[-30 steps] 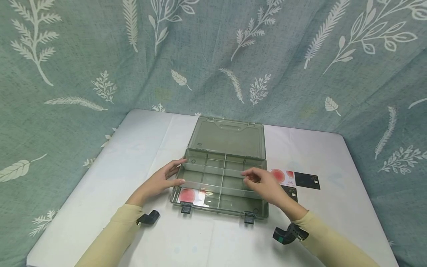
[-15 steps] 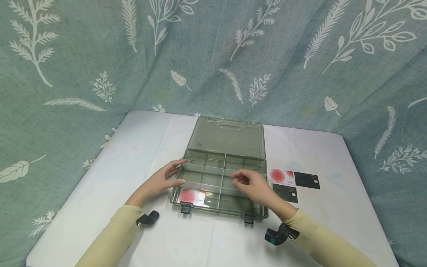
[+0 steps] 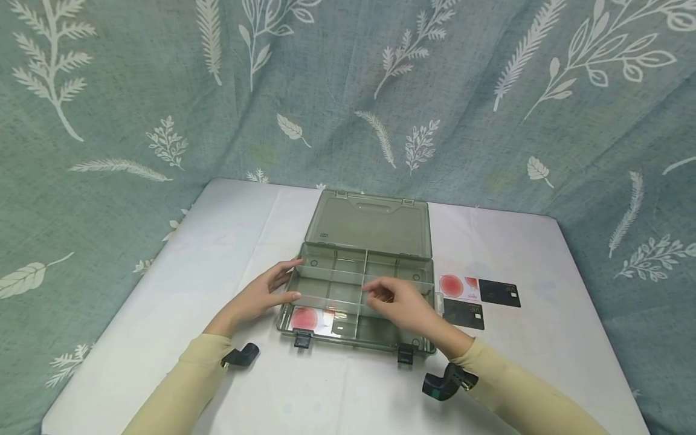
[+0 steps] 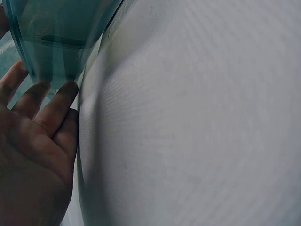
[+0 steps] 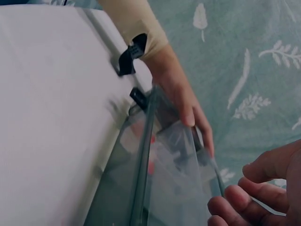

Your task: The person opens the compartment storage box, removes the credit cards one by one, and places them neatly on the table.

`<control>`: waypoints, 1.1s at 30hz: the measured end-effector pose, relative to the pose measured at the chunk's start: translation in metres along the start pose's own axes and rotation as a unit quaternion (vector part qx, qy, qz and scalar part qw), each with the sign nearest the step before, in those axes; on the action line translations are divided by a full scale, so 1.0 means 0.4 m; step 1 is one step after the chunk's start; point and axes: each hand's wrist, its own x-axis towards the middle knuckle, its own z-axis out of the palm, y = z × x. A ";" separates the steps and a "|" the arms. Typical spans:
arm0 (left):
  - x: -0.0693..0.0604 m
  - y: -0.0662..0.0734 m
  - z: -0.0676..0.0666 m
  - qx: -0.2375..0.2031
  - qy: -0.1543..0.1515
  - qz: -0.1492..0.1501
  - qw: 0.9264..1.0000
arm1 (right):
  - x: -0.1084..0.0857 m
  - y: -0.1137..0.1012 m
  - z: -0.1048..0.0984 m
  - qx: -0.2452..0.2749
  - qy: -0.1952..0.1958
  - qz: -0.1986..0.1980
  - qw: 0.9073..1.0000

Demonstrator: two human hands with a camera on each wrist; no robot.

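Observation:
A smoky-green plastic compartment box (image 3: 399, 347) lies with its lid (image 3: 370, 226) folded back. My left hand (image 3: 260, 296) rests against its left side, fingers fairly straight, thumb over the rim; in the left wrist view the fingertips touch the box wall. My right hand (image 3: 399, 305) hovers over the middle row, fingertips by the centre divider (image 3: 365, 266). In the right wrist view its fingers are loosely bent, the thumb apart from them, and I see nothing held. A white card with a red circle (image 3: 305, 318) lies in the front left compartment.
Right of the box lie another red-and-white card (image 3: 459, 287) and two black cards, one farther right (image 3: 500, 293) and one nearer (image 3: 464, 314). Two dark latches hang at the box front, left (image 3: 302, 339) and right (image 3: 405, 354). A leaf-print curtain (image 3: 337, 90) stands behind the white table (image 3: 217, 229).
My right hand has moved left across the middle row, from the right compartment to the centre divider, uncovering the nearer black card. The left hand has stayed on the box's left side.

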 end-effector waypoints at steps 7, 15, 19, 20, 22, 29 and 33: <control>0.001 -0.005 0.002 -0.001 0.004 -0.006 1.000 | 0.011 -0.006 0.021 0.061 -0.049 0.005 0.997; 0.002 -0.009 0.004 -0.005 0.003 -0.007 1.000 | 0.029 -0.016 0.052 0.179 -0.121 0.059 0.975; 0.002 -0.009 0.004 -0.005 0.004 -0.006 1.000 | 0.034 -0.026 0.055 0.211 -0.148 0.080 0.963; 0.002 -0.009 0.004 -0.005 0.005 -0.007 1.000 | 0.034 -0.029 0.054 0.219 -0.156 0.081 0.960; 0.002 -0.009 0.005 -0.005 0.005 -0.006 1.000 | 0.034 -0.035 0.052 0.238 -0.171 0.090 0.952; 0.002 -0.006 0.005 -0.006 0.005 -0.009 1.000 | 0.040 -0.042 0.057 0.314 -0.201 0.124 0.920; 0.003 -0.005 0.004 -0.008 0.005 -0.008 1.000 | 0.045 -0.045 0.069 0.344 -0.209 0.144 0.904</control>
